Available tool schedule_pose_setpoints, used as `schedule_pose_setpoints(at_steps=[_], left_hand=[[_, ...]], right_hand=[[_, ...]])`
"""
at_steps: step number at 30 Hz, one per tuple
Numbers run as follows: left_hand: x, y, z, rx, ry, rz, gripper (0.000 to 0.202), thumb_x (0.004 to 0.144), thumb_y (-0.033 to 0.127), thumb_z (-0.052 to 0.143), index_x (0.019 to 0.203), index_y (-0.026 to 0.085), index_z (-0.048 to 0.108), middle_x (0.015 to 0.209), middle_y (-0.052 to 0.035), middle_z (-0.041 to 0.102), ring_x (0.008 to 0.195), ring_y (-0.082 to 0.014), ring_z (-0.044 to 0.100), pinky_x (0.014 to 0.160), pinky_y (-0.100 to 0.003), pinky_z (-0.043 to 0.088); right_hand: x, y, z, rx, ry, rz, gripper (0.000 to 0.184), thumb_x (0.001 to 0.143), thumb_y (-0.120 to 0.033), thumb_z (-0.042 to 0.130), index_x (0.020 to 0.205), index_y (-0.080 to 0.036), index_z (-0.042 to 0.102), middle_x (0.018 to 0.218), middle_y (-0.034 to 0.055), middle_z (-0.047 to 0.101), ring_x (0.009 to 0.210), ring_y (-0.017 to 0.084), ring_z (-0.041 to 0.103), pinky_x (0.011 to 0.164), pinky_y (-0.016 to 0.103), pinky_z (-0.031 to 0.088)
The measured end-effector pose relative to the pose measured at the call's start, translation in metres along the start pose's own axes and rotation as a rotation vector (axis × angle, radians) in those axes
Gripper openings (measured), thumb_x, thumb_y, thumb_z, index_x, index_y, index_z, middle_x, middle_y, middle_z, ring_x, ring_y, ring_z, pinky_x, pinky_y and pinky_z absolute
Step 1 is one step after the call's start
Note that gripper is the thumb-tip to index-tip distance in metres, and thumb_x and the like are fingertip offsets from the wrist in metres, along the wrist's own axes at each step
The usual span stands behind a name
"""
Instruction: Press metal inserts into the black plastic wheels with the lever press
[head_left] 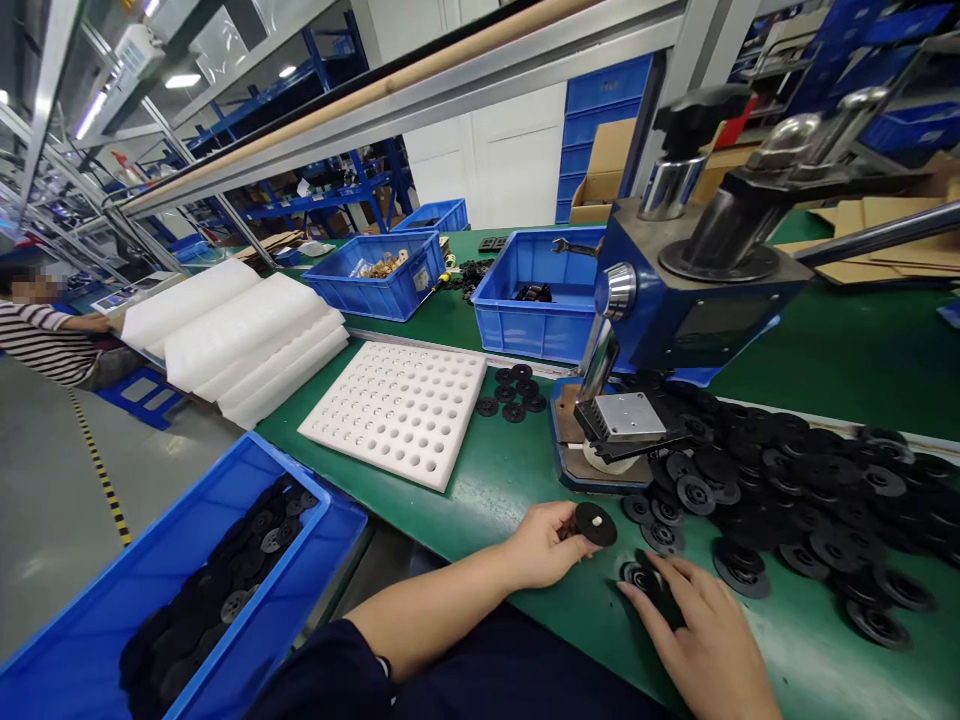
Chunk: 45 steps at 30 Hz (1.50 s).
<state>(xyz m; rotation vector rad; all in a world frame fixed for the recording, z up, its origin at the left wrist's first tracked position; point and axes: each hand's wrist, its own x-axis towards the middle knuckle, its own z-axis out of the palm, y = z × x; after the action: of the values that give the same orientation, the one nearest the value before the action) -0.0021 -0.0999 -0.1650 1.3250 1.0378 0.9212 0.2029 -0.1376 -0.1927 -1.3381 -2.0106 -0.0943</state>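
Left hand pinches a black disc, small pale piece at its centre, above the bench near the press; right hand: thumb and fingers apart about a second disc, grip cannot be told. Progress: many discs in blue bin, large loose heap at right; which are finished, cannot tell. White tray part-filled. Press stands just beyond the hands, heap crowding the right

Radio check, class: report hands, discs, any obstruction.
Left hand holding black disc, white piece at centre. Right hand holding second disc. Possible clutter: loose discs beyond right hand.
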Motion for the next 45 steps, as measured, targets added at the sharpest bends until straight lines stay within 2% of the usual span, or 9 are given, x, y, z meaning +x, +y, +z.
schedule_pose_setpoints(at_steps=[8,15,18,23,29,34,38,41,45], left_hand=[[0.0,-0.004,0.0,-0.077,-0.007,0.011,0.038,0.079,0.046,0.071,0.09,0.011,0.063,0.069,-0.0025,0.059,0.062,-0.0115,0.056,0.061,-0.024,0.047],[0.0,-0.03,0.0,-0.013,-0.059,0.022,0.023,0.085,0.033,0.066,0.093,0.011,0.064,0.076,-0.0051,0.063,0.069,-0.0137,0.06,0.065,-0.025,0.049],[-0.004,-0.034,-0.002,0.046,-0.055,0.014,0.017,0.086,0.027,0.064,0.093,0.012,0.064,0.08,-0.0064,0.066,0.074,-0.0157,0.061,0.068,-0.026,0.051],[-0.004,-0.015,-0.01,0.075,-0.066,0.048,0.019,0.088,0.031,0.059,0.091,0.012,0.062,0.076,-0.0044,0.063,0.068,-0.0132,0.058,0.063,-0.024,0.048],[-0.005,0.01,-0.009,0.11,-0.017,0.11,0.025,0.087,0.037,0.06,0.078,0.014,0.061,0.074,-0.0027,0.058,0.062,-0.0106,0.054,0.057,-0.022,0.046],[-0.004,0.011,-0.007,0.091,-0.011,0.084,0.027,0.086,0.039,0.062,0.075,0.015,0.058,0.07,-0.0019,0.057,0.061,-0.0108,0.053,0.058,-0.022,0.045],[-0.004,0.008,-0.008,0.082,-0.017,0.065,0.026,0.085,0.039,0.063,0.077,0.015,0.058,0.068,-0.0014,0.057,0.061,-0.0115,0.053,0.059,-0.023,0.044],[-0.004,0.006,-0.009,0.101,-0.032,0.064,0.024,0.085,0.037,0.062,0.078,0.015,0.06,0.068,-0.0018,0.059,0.061,-0.0121,0.054,0.06,-0.023,0.044],[-0.007,0.002,-0.009,0.21,-0.038,0.116,0.018,0.084,0.031,0.063,0.087,0.014,0.064,0.079,-0.0052,0.066,0.07,-0.0151,0.058,0.066,-0.026,0.046]], right_hand=[[-0.006,-0.005,0.0,-0.019,-0.064,0.123,0.064,0.092,-0.071,0.036,0.111,-0.017,0.067,0.094,0.0123,0.064,0.084,0.025,0.059,0.075,0.04,0.046],[-0.028,0.015,0.015,-0.034,-0.148,0.215,0.066,0.087,-0.072,0.048,0.122,-0.018,0.063,0.1,0.0125,0.061,0.095,0.027,0.056,0.087,0.045,0.044],[-0.032,0.013,0.013,-0.029,-0.199,0.267,0.062,0.086,-0.069,0.052,0.121,-0.02,0.064,0.101,0.0127,0.06,0.099,0.028,0.054,0.089,0.046,0.043],[-0.015,-0.008,0.002,-0.027,-0.232,0.357,0.054,0.087,-0.062,0.058,0.119,-0.019,0.065,0.105,0.0126,0.06,0.099,0.028,0.053,0.087,0.045,0.043],[-0.001,-0.019,-0.011,-0.033,-0.209,0.308,0.047,0.091,-0.057,0.053,0.116,-0.02,0.067,0.1,0.0117,0.06,0.093,0.025,0.054,0.081,0.04,0.044],[-0.002,-0.019,-0.008,-0.061,-0.203,0.317,0.056,0.091,-0.059,0.053,0.124,-0.016,0.062,0.104,0.0129,0.061,0.097,0.026,0.055,0.084,0.04,0.044],[0.0,-0.02,-0.005,-0.085,-0.163,0.366,0.052,0.088,-0.063,0.056,0.108,-0.016,0.068,0.098,0.0129,0.062,0.094,0.026,0.055,0.081,0.041,0.044],[0.008,-0.022,-0.012,0.025,-0.118,0.386,0.041,0.089,-0.056,0.057,0.104,-0.019,0.069,0.097,0.0109,0.062,0.093,0.025,0.056,0.083,0.042,0.047],[0.025,-0.036,-0.027,0.276,-0.061,0.317,0.036,0.091,-0.042,0.059,0.122,-0.024,0.063,0.108,0.0091,0.06,0.1,0.022,0.057,0.091,0.041,0.049]])
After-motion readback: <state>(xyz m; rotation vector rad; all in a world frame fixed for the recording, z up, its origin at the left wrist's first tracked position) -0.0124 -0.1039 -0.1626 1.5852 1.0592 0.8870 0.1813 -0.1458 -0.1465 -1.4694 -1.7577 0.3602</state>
